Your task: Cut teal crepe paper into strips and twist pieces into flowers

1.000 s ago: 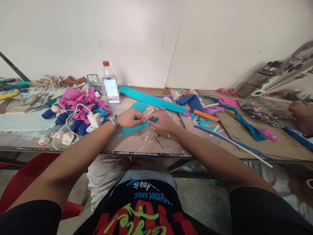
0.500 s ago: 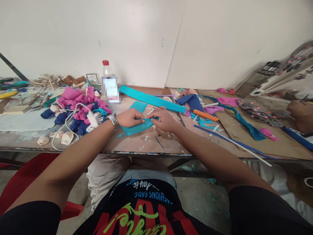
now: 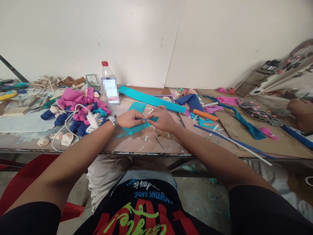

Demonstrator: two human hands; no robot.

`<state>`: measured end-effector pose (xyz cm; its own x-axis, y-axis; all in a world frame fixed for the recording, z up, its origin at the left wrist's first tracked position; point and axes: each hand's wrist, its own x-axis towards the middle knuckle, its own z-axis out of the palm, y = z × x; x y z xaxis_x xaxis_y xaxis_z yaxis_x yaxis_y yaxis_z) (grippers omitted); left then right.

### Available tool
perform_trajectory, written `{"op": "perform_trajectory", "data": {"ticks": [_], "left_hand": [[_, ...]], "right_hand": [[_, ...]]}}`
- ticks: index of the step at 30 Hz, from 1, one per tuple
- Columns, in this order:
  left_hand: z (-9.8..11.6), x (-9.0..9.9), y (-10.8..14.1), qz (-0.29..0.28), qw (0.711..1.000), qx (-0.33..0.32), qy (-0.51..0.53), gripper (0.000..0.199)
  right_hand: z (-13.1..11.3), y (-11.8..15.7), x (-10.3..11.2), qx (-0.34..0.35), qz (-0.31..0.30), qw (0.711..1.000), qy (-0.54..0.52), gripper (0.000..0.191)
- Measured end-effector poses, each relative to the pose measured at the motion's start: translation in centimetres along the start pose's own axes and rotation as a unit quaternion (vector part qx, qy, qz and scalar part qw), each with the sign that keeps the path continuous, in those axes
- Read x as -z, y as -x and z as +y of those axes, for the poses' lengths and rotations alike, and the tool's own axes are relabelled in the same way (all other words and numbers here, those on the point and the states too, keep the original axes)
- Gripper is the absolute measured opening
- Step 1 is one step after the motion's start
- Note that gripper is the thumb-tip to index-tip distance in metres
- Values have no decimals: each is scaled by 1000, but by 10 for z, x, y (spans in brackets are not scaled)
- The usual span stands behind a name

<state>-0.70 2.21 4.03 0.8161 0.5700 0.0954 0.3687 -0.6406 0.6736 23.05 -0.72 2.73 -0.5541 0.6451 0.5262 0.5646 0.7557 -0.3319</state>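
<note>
Head view: the left hand [image 3: 129, 118] pinches a turquoise strip [image 3: 135, 129] between thumb and fingers; the right hand [image 3: 163, 120] pinches it just beside, thumbs nearly meeting. The gripped part is mostly covered by the fingers, so the fold or twist there cannot be made out. The strip shows below the left hand; a turquoise piece [image 3: 138, 107] appears beyond that hand, and whether the two join is hidden. A watch [image 3: 113, 122] sits on the left wrist. Left of the left hand lies a heap of crumpled paper [image 3: 74, 98], partly crossed by a white cable [image 3: 67, 122]. Beyond the hands lies a long turquoise band [image 3: 151, 99]; its left end meets a bottle [image 3: 110, 87] whose label is blurred out. Right of the right hand is an orange cutter [image 3: 206, 115]. A brown shape [image 3: 302, 112] farther right is cut off and unidentifiable.
</note>
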Motion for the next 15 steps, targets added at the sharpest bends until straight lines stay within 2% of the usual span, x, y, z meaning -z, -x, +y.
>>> {"op": "perform_trajectory", "data": {"ticks": [9, 15], "left_hand": [[0, 1, -2, 14, 1000, 7, 17, 30], [0, 1, -3, 20, 999, 22, 46, 27]], "right_hand": [[-3, 0, 2, 35, 14, 999, 15, 12], [-5, 1, 2, 35, 17, 999, 25, 15]]}}
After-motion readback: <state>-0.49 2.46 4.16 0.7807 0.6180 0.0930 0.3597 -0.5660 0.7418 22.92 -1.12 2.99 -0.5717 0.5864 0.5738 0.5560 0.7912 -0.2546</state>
